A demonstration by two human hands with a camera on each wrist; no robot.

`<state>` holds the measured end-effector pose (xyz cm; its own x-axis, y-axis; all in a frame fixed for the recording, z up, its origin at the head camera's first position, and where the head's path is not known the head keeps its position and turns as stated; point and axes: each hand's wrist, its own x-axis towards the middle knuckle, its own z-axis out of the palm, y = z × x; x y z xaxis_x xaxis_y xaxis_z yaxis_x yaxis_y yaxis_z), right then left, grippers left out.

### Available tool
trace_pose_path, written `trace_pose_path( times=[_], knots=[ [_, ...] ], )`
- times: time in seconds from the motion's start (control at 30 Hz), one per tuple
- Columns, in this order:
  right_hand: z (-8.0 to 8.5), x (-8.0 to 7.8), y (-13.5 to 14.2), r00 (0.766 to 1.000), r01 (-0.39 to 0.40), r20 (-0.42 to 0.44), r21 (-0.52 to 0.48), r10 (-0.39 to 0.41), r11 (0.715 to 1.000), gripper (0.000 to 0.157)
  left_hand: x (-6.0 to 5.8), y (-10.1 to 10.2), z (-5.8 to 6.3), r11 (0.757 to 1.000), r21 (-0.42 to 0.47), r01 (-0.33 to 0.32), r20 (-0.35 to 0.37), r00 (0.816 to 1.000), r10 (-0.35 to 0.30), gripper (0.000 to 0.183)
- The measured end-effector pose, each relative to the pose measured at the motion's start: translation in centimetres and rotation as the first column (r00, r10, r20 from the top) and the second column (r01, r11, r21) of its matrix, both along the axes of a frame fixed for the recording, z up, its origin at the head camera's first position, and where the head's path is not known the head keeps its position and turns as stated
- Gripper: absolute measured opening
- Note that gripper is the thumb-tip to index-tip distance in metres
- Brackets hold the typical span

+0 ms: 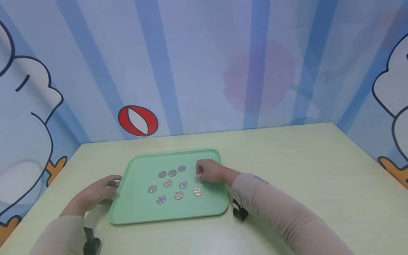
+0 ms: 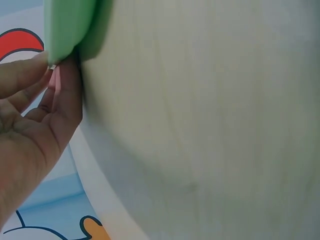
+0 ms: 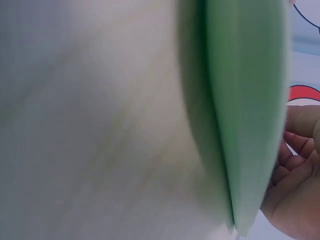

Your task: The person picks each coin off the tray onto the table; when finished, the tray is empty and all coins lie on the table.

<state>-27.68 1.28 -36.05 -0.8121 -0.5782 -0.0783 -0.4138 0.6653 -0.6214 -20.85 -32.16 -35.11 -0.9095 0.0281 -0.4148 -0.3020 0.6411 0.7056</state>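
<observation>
A light green tray (image 1: 134, 209) lies on the table with several round, shiny coins (image 1: 179, 195) spread in loose rows. At its left edge my left hand (image 1: 101, 192) pinches the rim; the left wrist view has the thumb (image 2: 30, 72) on the upper side and curled fingers below the tray's corner (image 2: 70, 30). Over the tray's right part, my right hand (image 1: 208, 170) bends its fingers down to a coin (image 1: 198, 179), which is partly covered by them. In the right wrist view the tray wall (image 3: 250, 110) hides those fingertips, and curled fingers show behind it.
The pale wooden table (image 1: 287, 170) stretches out on both sides of the tray. Behind it stands a blue striped backdrop (image 1: 204, 71) with a painted red and white ball (image 1: 138, 120). Both forearms wear light sleeves with dark wrist cameras (image 1: 239, 210).
</observation>
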Motion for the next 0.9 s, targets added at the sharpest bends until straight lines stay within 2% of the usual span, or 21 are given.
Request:
trace_pose_path(
  times=[0.27, 0.47, 0.9],
  knots=[
    [0.3, 0.2, 0.1, 0.999, 0.013, 0.034, -0.068, -0.011, 0.998, 0.007, 0.1, -0.2, -0.1, 1.0, 0.012, 0.023, -0.015, 1.0, -0.022, 0.062],
    [0.5, 0.4, 0.5, 0.996, 0.06, 0.074, -0.109, -0.053, 0.992, 0.005, 0.0, -0.2, -0.1, 1.0, 0.005, 0.022, -0.01, 1.0, -0.022, 0.063],
    [1.7, 0.4, 2.2, 0.972, 0.139, 0.217, -0.241, -0.086, 0.961, 0.005, -0.1, -0.2, -0.1, 1.0, -0.008, 0.007, 0.011, 1.0, -0.007, 0.063]
  ],
)
